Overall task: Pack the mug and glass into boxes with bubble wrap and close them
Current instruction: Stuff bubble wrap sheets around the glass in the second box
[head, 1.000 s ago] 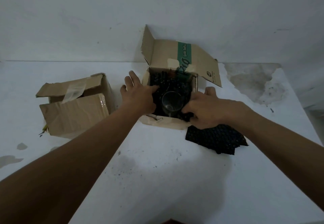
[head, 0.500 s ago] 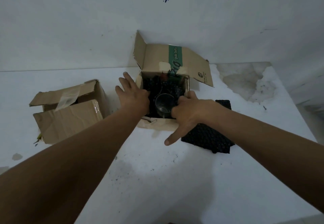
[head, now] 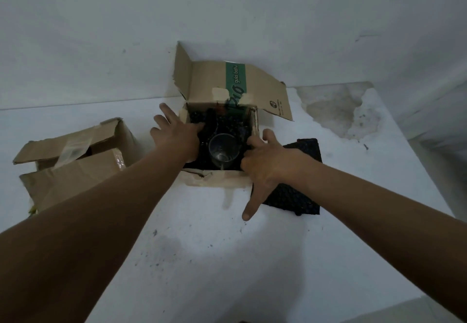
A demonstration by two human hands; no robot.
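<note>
The glass [head: 223, 149] stands upright inside the open box [head: 217, 180], near the front wall. Its long axis is vertical and its mouth points up. Black bubble wrap [head: 222, 122] lines the box and surrounds the glass on all visible sides.

The left hand [head: 177, 135] straddles the left wall of the box. Its fingers are straight and spread: three lie outside the wall, and the thumb side reaches inside and rests on the bubble wrap. It grasps nothing.

The right hand [head: 265, 163] sits at the right wall. Its fingers bend into the box against the wrap beside the glass, and the thumb points straight down toward the tabletop [head: 202, 252]. Whether these fingers pinch the wrap cannot be told.

The rear flap [head: 214, 80] of the box stands up and carries a green printed band.

A loose sheet of black bubble wrap [head: 298, 196] lies flat just right of the box, partly under the right wrist. A second box [head: 70, 173], with its flaps partly folded over and clear tape on top, sits to the left, apart from the first.

The tabletop is white with dark specks. A patch of peeled coating [head: 341, 113] marks its right rear. A pale wall [head: 126, 32] rises directly behind.
</note>
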